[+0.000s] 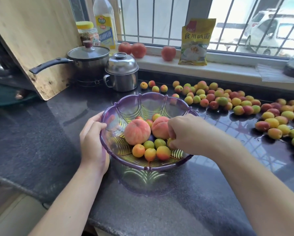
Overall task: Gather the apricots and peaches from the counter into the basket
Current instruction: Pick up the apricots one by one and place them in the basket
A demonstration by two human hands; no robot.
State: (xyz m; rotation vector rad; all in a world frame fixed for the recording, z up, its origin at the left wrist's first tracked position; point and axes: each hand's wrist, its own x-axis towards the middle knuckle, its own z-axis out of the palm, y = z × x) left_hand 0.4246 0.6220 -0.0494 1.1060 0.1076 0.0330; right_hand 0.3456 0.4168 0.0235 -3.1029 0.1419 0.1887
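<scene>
A clear purple basket (142, 99) with a scalloped rim stands on the dark counter. Two peaches (137, 132) and several small apricots (163, 152) lie inside it. My left hand (93, 142) grips the basket's left rim. My right hand (187, 133) reaches into the basket from the right, fingers closed around a yellow-green apricot (170, 142) low beside the second peach (160, 126). Many loose apricots (217, 97) are spread over the counter at the right.
A lidded saucepan (88, 60) and a steel lidded mug (121, 72) stand behind the basket. A wooden cutting board (32, 41) leans at the left. Three peaches (138, 50) and a yellow packet (194, 41) sit on the windowsill. The counter's front edge runs close to me.
</scene>
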